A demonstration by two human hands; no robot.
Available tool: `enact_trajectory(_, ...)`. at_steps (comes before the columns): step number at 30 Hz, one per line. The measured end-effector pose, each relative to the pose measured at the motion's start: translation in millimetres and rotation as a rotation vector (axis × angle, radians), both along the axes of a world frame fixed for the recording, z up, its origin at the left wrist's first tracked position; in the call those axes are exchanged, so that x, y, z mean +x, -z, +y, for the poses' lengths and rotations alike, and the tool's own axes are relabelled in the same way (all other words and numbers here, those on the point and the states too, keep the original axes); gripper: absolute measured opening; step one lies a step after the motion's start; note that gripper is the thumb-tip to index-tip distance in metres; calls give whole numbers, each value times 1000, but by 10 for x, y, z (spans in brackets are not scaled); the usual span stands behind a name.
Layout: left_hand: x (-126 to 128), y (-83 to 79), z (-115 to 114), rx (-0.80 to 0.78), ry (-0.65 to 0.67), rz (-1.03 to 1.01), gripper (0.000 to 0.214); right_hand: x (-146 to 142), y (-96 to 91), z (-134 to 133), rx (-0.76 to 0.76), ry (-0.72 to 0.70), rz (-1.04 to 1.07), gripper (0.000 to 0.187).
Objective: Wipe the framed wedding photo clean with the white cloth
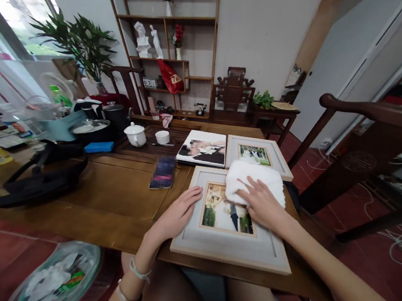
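Observation:
A white-matted picture frame (229, 244) with a wedding photo lies flat at the near edge of the wooden table (115, 193). My left hand (177, 213) rests open on the frame's left border, fingers flat. My right hand (262, 204) lies open and flat on a white folded cloth (254, 179) that covers the frame's upper right part. Beyond it lie a second framed photo (259, 155) and a frameless photo print (204, 149).
A phone (163, 173) lies left of the frame. A black bag (42, 177), pots, a white teapot (136, 134) and a cup (162, 137) crowd the table's left and back. A dark wooden chair (363, 141) stands right. Shelves line the far wall.

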State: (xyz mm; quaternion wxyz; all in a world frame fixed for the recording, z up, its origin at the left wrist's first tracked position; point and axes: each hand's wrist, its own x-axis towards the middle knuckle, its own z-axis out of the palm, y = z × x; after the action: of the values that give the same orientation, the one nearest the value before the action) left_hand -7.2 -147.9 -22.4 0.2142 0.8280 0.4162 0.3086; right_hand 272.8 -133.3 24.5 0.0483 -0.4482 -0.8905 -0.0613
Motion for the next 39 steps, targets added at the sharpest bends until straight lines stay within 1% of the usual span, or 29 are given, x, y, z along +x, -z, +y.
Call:
enact_trajectory(5,0,31,13,-2,-2,8,39,-67,-7,-756,-170,-81,21,63)
enact_trajectory(7,-1,42,17,4,-1,4,39,-38,-12,-919,-197,-98,37,64)
enact_trajectory(8,-2,44,18,5,0,1,39,-14,-13,-928,-189,-94,42,65)
enact_trajectory(9,-2,44,18,3,0,0,39,14,-12,-886,-163,-80,43,65)
enact_trajectory(11,-2,37,15,-3,1,-1,39,70,-4,-668,-67,-13,39,63)
enact_trajectory(14,-2,22,6,-9,5,10,40,109,10,-174,90,129,27,61)
enact_trajectory(15,-2,20,4,-10,7,17,40,103,12,-19,119,152,22,61)
enact_trajectory(17,-4,22,3,-10,7,25,40,64,16,209,128,126,0,60)
enact_trajectory(18,-5,25,3,-8,6,27,40,35,17,265,115,90,-12,59)
enact_trajectory(20,-8,35,6,-3,6,21,40,-26,10,239,72,16,-30,57)
enact_trajectory(21,-9,39,8,-2,6,17,40,-54,-3,158,41,-13,-36,57)
enact_trajectory(23,-10,45,10,-2,6,8,40,-96,-57,-124,-42,-48,-56,57)
enact_trajectory(26,-9,44,10,-3,3,-5,40,-123,-187,-707,-197,-99,-90,60)
enact_trajectory(28,-6,37,10,-7,1,-7,40,-128,-255,-1049,-264,-163,-58,62)
enact_trajectory(30,-3,29,10,-11,2,-4,40,-126,-261,-1235,-287,-200,-26,62)
enact_trajectory(31,-2,25,11,-10,4,-1,40,-123,-237,-1251,-282,-207,-11,61)
enact_trajectory(32,-2,22,11,-8,6,2,40,-116,-198,-1213,-267,-204,1,60)
enact_trajectory(34,-3,16,9,-4,11,7,41,-89,-97,-996,-204,-161,15,57)
enact_trajectory(37,-6,8,1,-2,13,13,41,-18,16,-454,-45,-24,-1,57)
enact_trajectory(39,-6,3,-6,-5,9,22,41,26,26,-90,72,78,-28,60)
